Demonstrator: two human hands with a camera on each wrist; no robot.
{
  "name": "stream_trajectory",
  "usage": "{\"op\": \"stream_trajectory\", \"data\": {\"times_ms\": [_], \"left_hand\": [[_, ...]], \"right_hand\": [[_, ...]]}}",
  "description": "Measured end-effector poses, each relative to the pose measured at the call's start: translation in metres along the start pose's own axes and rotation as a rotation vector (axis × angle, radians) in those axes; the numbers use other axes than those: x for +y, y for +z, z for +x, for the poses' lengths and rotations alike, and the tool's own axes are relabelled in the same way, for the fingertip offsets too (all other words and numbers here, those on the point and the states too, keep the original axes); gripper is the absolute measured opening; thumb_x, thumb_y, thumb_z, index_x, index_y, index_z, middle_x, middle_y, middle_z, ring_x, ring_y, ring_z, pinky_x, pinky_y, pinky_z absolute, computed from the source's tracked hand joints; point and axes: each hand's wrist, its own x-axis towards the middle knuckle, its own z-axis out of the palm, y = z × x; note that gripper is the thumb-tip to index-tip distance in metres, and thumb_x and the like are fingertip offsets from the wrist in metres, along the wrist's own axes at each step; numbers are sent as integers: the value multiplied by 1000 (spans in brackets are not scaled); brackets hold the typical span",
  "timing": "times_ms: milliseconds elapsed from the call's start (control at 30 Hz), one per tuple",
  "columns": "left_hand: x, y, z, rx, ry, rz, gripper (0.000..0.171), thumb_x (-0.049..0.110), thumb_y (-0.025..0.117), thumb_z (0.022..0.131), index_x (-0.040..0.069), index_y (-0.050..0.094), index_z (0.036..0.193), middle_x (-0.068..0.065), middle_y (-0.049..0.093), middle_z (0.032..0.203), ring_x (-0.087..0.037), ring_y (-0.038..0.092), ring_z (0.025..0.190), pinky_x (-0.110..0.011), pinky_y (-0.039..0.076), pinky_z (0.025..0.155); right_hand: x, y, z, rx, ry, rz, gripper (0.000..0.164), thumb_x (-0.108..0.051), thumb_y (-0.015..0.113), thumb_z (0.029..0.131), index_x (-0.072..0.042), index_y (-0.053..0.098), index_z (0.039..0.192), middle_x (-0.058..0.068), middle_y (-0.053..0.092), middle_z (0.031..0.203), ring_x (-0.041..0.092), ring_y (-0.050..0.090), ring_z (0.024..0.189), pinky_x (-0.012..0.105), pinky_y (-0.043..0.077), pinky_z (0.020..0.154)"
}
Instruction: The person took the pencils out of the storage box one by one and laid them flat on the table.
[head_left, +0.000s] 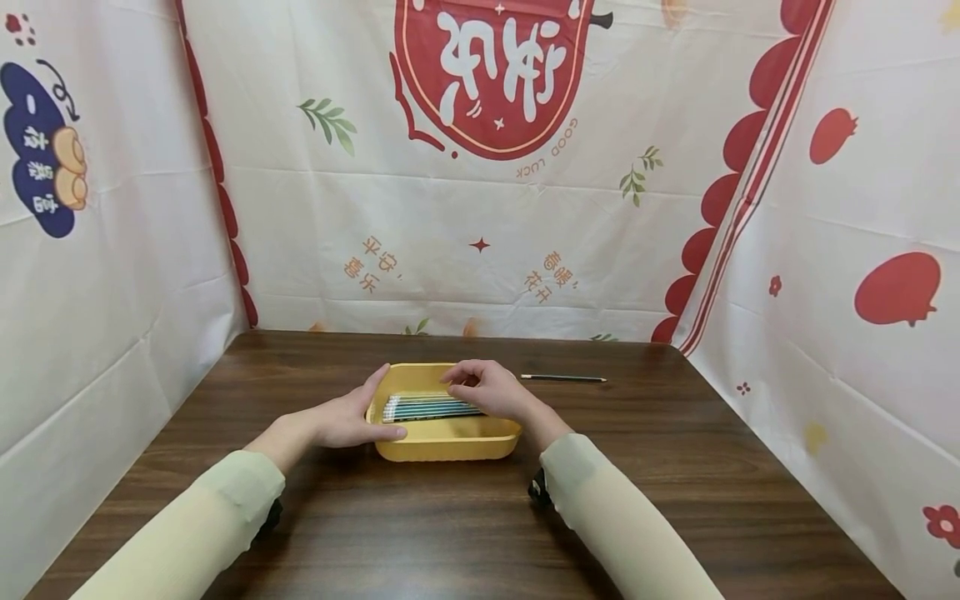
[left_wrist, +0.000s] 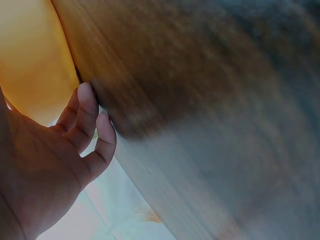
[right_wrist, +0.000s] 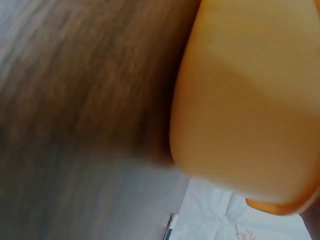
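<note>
A yellow tray with rounded corners sits on the table, its long side toward me. Inside it, a row of teal and dark pencils lies side by side, white tips to the left. My left hand grips the tray's left end, thumb at the front rim and a finger at the back corner. In the left wrist view, bent fingers rest against its outer wall. My right hand hovers over the pencils' right part with loosely bent fingers and hides their right ends. Nothing shows between its thumb and fingers.
One dark pencil lies apart on the brown wooden table, behind and right of the tray. Printed cloth hangs along the table's back and both sides.
</note>
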Motion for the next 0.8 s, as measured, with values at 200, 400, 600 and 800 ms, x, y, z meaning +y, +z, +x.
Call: {"op": "stream_trajectory", "data": {"times_ms": [200,400,600,800], "left_hand": [[-1,2,0,-3,-2,-3,130,73,73,94,16,-9,177,-26,17,182,-47,28,166,-70,27,130],[-1,-1,-3,7,7,3,131,75,73,93,18,-10,177,-28,14,182,-49,26,166,-70,29,129],[-3,1,-4,19,15,-6,131,75,73,93,18,-9,177,-29,16,181,-49,26,166,-69,28,130],[-4,3,-5,28,31,-19,132,74,75,92,18,-9,177,-30,18,180,-48,28,165,-69,29,130]], "right_hand": [[0,12,3,11,30,-12,19,-20,73,106,-13,82,122,2,77,109,11,63,94,27,53,86],[-1,18,5,-25,7,-19,20,-17,72,106,-9,81,121,2,77,107,9,63,94,27,53,87],[-1,23,5,-95,19,-48,17,-7,74,101,-10,83,117,1,79,104,7,62,90,25,53,85],[-1,25,4,-147,48,-90,20,-4,78,99,-14,84,114,-1,81,107,5,62,92,25,53,89]]}}
